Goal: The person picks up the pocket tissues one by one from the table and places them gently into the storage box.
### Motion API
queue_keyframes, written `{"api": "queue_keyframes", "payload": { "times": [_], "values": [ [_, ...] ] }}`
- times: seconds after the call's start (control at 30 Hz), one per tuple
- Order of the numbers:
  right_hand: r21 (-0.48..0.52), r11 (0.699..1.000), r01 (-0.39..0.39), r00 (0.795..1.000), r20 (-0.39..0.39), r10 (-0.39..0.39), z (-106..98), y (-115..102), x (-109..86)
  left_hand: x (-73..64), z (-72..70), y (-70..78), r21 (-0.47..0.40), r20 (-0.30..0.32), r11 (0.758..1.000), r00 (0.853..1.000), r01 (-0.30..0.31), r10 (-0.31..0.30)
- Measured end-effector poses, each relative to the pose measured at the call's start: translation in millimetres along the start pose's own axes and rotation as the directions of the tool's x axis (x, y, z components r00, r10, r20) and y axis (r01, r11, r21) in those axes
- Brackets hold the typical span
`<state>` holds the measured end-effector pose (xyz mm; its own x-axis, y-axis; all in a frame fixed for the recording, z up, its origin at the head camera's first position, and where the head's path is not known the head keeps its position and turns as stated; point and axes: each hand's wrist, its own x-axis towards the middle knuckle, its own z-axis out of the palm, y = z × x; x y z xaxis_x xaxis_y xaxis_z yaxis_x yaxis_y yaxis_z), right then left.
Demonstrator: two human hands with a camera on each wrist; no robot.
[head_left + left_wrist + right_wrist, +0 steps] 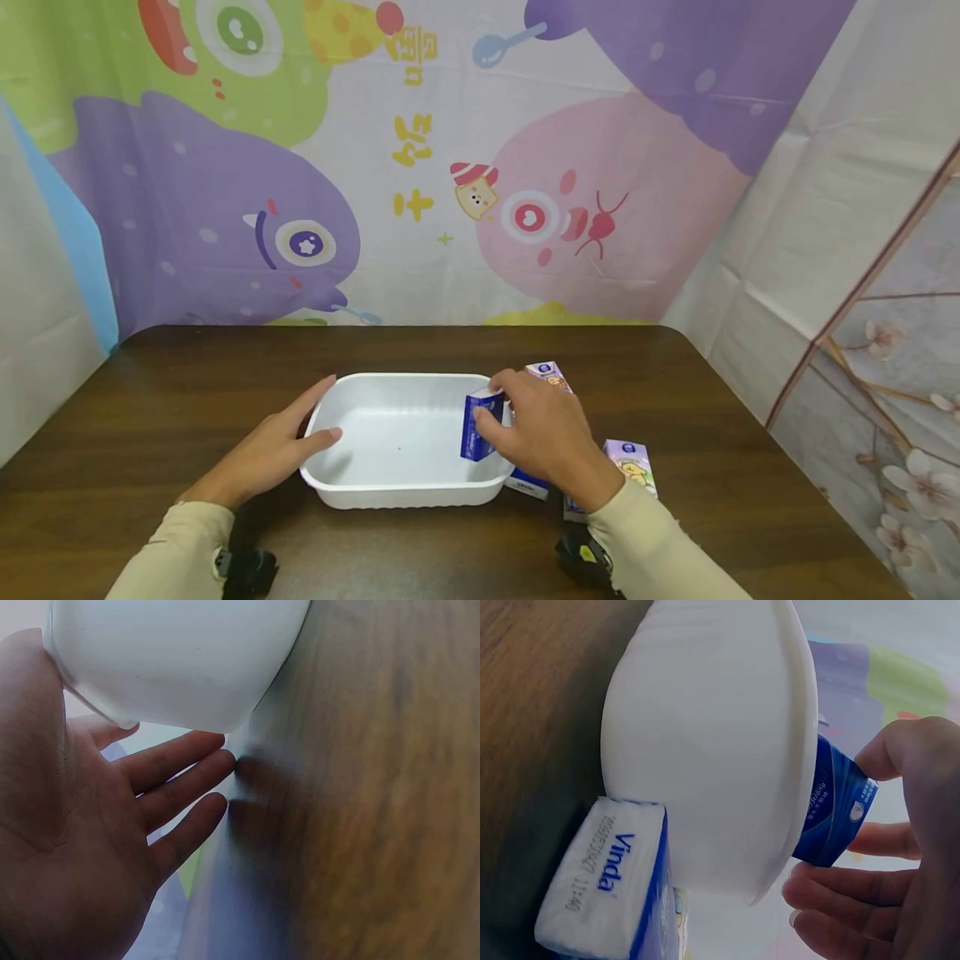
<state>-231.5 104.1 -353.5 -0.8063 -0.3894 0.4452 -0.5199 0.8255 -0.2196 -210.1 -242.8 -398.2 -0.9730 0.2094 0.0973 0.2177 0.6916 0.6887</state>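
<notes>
A white plastic basin (397, 497) sits on the table, its floor bare on the left and middle. At its left end is my left hand (266, 450), thumb over the rim and the other fingers spread, fairly straight, along the outside; the left wrist view shows the fingertips (223, 761) low beside the wall. My right hand (543, 421) pinches a small blue tissue pack (474, 433) between thumb and fingers, tilted over the inside of the right rim. In the right wrist view, the rim hides part of that blue pack (832, 806).
Right of the basin lies a blue-and-white Vinda tissue pack (604, 877). A purple cartoon pack (551, 372) lies behind my right hand, another (632, 465) by the right wrist, which partly covers packs there. A cartoon-printed cloth (420, 275) hangs behind the brown table (187, 367).
</notes>
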Motion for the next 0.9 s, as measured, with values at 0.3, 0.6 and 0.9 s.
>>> {"api": "queue_keyframes", "payload": {
  "times": [0.3,0.6,0.9],
  "values": [
    [-0.065,0.995,0.073,0.997,0.025,-0.072,4.4,-2.4,-0.8,2.8,-0.7,0.3,-0.004,0.004,1.0,1.0,0.008,-0.008],
    [-0.101,0.985,0.14,0.99,0.047,-0.136,11.9,-7.2,-5.5,-2.5,1.5,-3.7,-0.002,0.003,1.0,1.0,0.007,-0.007],
    [-0.13,0.986,0.101,0.991,0.097,-0.089,9.8,-6.3,-5.0,0.6,1.9,-1.4,-0.004,-0.005,1.0,1.0,-0.012,0.012]
  ]
}}
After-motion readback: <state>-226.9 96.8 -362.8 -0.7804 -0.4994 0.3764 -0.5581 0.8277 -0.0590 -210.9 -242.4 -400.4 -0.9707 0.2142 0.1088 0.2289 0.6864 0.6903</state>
